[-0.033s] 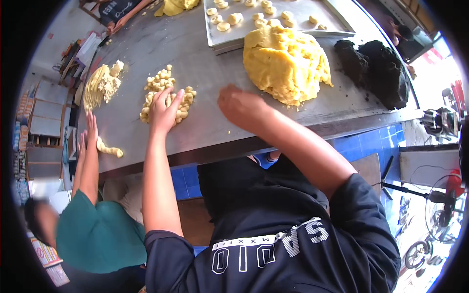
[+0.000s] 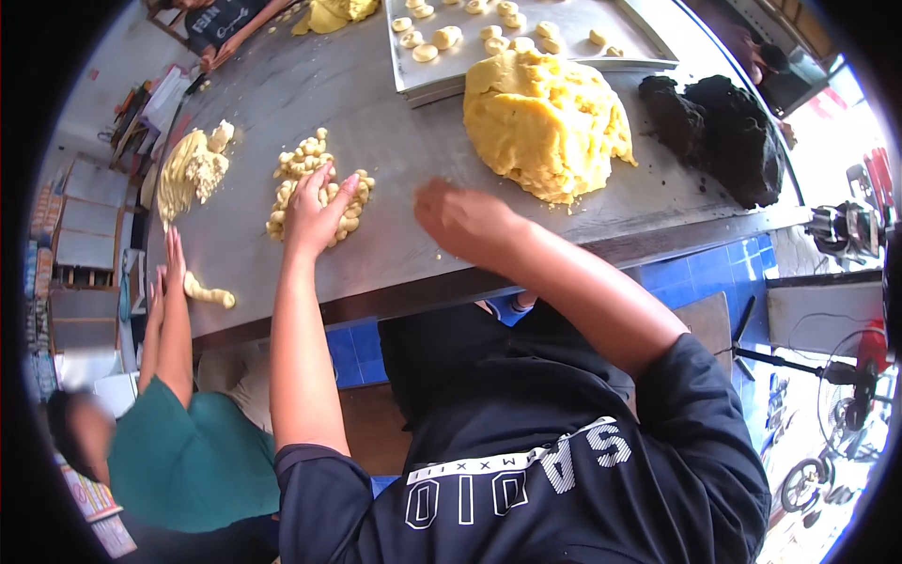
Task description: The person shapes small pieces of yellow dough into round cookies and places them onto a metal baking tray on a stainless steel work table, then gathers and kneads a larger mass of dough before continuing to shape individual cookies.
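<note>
My left hand [image 2: 315,214] rests on a pile of small pale dough balls [image 2: 305,155], its thumb and fingers apart. Over the metal table [image 2: 395,240], to the right of that pile, is my right hand [image 2: 465,221]. Its fingers are curled in and somewhat blurred; whatever they may hold is hidden. Just beyond it sits a large yellow lump of dough [image 2: 545,122]. Farther right lies a crumbly black mass [image 2: 728,136].
A metal tray [image 2: 427,86] with several pale rounds stands behind the yellow dough. At left, a co-worker in a green shirt [image 2: 207,451] has both hands by a dough roll [image 2: 209,293], near a pale dough heap [image 2: 193,174]. Another person [image 2: 221,33] is at the far left.
My right hand has shifted slightly toward the near table edge. My left hand stays on the dough balls. The co-worker's hands have drawn back a little.
</note>
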`<state>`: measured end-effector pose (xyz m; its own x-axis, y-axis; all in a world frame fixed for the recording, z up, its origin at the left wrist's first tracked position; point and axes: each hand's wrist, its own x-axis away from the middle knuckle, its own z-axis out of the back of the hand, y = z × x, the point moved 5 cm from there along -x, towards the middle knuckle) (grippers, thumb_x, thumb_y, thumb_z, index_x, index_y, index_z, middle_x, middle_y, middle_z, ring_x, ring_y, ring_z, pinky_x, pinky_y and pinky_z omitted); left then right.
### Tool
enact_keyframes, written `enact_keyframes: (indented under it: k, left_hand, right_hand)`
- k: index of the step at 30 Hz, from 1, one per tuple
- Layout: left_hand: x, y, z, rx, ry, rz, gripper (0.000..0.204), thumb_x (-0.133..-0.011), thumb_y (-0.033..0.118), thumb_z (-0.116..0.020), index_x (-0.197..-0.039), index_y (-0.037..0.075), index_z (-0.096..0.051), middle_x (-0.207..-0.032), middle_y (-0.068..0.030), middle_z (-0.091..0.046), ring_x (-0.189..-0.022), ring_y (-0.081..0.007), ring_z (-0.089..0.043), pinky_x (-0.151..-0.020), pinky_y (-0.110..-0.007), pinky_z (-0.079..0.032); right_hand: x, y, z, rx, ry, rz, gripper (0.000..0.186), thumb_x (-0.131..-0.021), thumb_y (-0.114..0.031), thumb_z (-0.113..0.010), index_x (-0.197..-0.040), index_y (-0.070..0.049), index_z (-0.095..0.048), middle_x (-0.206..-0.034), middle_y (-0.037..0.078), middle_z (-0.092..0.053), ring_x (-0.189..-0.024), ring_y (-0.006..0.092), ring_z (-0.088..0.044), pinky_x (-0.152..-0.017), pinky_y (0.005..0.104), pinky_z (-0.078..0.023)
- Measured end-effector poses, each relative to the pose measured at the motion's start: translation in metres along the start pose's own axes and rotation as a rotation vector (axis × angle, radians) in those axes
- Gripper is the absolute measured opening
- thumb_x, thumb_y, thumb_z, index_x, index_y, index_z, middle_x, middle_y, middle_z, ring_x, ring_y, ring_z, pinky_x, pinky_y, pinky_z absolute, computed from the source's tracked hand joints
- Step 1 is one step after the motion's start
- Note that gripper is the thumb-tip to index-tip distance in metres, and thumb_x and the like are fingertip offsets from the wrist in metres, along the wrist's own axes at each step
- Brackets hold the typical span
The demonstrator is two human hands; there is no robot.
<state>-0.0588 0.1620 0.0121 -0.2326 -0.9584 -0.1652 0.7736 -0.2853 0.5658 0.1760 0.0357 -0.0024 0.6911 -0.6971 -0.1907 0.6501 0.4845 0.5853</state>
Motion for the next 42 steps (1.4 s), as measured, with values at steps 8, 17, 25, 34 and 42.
enact_keyframes:
  k: [8, 17, 25, 34, 42]
  left_hand:
    - [0.002, 0.021, 0.008, -0.278, -0.165, -0.189, 0.053, -0.096, 0.048, -0.087, -0.131, 0.008, -0.084, -0.137, -0.0152, -0.073, -0.124, -0.0335, -0.070, -0.107, -0.043, -0.056]
    - [0.140, 0.101, -0.034, -0.398, -0.099, -0.361, 0.064, -0.114, 0.040, -0.065, -0.156, -0.007, -0.060, -0.171, -0.0302, -0.050, -0.156, -0.0491, -0.049, -0.132, -0.059, -0.036]
    - [0.105, 0.139, -0.099, -0.286, -0.158, -0.460, 0.074, -0.119, 0.040, -0.057, -0.172, -0.008, -0.038, -0.181, -0.0313, -0.034, -0.167, -0.0495, -0.034, -0.138, -0.055, -0.028]
    - [0.126, 0.090, -0.019, -0.092, 0.208, -0.312, 0.026, -0.111, 0.021, -0.075, -0.123, -0.001, -0.083, -0.122, -0.0180, -0.082, -0.114, -0.0350, -0.078, -0.102, -0.044, -0.060]
    - [0.140, 0.000, 0.011, -0.163, 0.363, 0.013, 0.052, -0.102, 0.031, -0.088, -0.146, 0.007, -0.074, -0.134, -0.0123, -0.072, -0.099, -0.0236, -0.069, -0.090, -0.039, -0.059]
  right_hand:
    - [0.123, 0.045, 0.056, -0.648, 0.181, -0.389, 0.023, -0.092, -0.014, -0.069, -0.110, -0.001, -0.075, -0.122, 0.011, -0.071, -0.120, 0.0277, -0.072, -0.093, 0.0384, -0.066]
    - [0.143, 0.049, 0.041, -0.559, 0.223, -0.573, 0.037, -0.090, -0.013, -0.073, -0.125, -0.002, -0.079, -0.132, 0.013, -0.072, -0.122, 0.0281, -0.072, -0.094, 0.0389, -0.067]
    - [0.119, 0.078, 0.010, -0.789, 0.138, -0.599, 0.033, -0.092, -0.008, -0.068, -0.121, -0.014, -0.084, -0.099, 0.008, -0.082, -0.092, 0.0292, -0.081, -0.081, 0.0427, -0.066]
    - [0.136, 0.028, 0.035, -0.614, 0.052, -0.570, 0.035, -0.094, -0.007, -0.068, -0.127, -0.002, -0.076, -0.132, 0.018, -0.077, -0.124, 0.0363, -0.075, -0.099, 0.0432, -0.065]
    - [0.147, 0.058, 0.043, -0.915, 0.165, -0.552, 0.029, -0.089, 0.001, -0.075, -0.115, -0.008, -0.081, -0.117, 0.012, -0.078, -0.108, 0.0359, -0.076, -0.093, 0.0470, -0.064]
